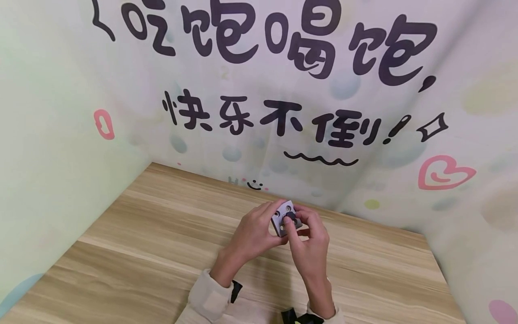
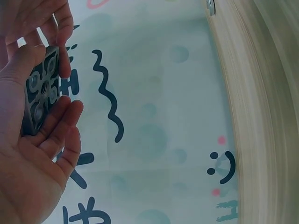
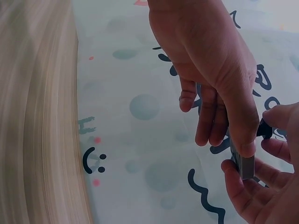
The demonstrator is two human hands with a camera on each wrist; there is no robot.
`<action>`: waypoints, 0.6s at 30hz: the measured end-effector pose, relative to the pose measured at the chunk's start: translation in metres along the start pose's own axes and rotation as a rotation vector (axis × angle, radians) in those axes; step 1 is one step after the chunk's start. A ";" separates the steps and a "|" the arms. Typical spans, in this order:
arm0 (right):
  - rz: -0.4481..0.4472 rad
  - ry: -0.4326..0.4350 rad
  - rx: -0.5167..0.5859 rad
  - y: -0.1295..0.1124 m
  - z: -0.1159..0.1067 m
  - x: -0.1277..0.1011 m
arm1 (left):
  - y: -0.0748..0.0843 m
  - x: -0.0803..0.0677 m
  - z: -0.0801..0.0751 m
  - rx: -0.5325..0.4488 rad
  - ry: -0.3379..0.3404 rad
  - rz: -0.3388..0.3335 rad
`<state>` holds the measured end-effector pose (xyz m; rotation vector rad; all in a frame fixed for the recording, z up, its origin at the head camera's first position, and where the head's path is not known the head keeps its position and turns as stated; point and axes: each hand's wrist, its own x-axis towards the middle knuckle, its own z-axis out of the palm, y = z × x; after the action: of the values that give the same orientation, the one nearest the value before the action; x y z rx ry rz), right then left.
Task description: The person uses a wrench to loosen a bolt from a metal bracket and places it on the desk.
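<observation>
A small square grey metal plate (image 1: 282,209) with several round holes is held up above the table, tilted. My left hand (image 1: 255,229) grips it by the edges, thumb on one side and fingers on the other. A black knob (image 1: 290,216) stands out from the middle of its face. Thumb and finger of my right hand (image 1: 309,247) pinch this knob, which also shows in the right wrist view as a dark knob (image 3: 265,129). The plate's other face (image 2: 44,88), with recessed round shapes and a centre hole, shows in the left wrist view.
Below the hands lies a wood-grain table (image 1: 133,234). Its back edge meets a printed cloth wall (image 1: 226,148) with black lettering, and pale cloth hangs along both sides. Light sleeves (image 1: 210,294) and black straps (image 1: 303,318) are at the wrists.
</observation>
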<state>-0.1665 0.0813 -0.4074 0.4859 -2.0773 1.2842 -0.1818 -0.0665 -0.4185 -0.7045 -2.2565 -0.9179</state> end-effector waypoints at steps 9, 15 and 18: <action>-0.009 -0.010 0.002 0.001 0.000 0.000 | -0.001 0.000 0.000 0.009 -0.009 -0.011; -0.017 -0.018 0.003 0.002 0.000 -0.001 | -0.001 0.000 0.000 0.002 -0.004 -0.008; -0.032 -0.021 0.005 0.003 0.000 -0.001 | -0.001 0.000 0.000 0.001 -0.009 -0.011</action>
<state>-0.1676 0.0831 -0.4099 0.5347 -2.0752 1.2716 -0.1827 -0.0677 -0.4187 -0.6973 -2.2708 -0.9203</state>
